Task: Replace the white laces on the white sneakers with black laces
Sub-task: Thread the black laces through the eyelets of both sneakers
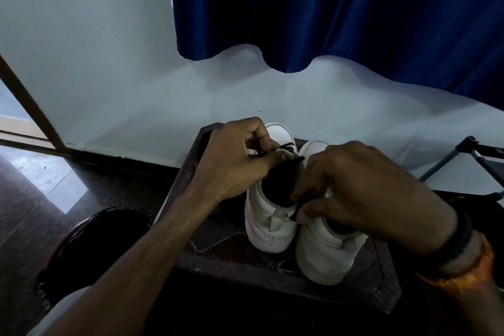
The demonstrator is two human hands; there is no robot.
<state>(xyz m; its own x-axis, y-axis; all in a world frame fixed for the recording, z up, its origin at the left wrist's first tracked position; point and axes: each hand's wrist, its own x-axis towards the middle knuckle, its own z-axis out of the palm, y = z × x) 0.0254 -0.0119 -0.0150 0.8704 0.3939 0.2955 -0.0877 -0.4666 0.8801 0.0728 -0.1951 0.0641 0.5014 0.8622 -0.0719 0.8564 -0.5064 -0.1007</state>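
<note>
Your left hand [240,161] pinches the black lace [289,148] at the top of the left sneaker [268,224], fingers curled tight. Your right hand [362,188] pinches another stretch of the same lace low over the sneaker's opening, wearing a dark band [458,237] at the wrist. The right sneaker [324,251] stands just beside the first, touching it, both heels toward you on the dark desk [381,294]. A blue curtain [341,8] hangs behind.

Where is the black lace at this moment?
In the head view the black lace lies at centre, on the left sneaker, pinched by the left hand and the right hand.
</note>
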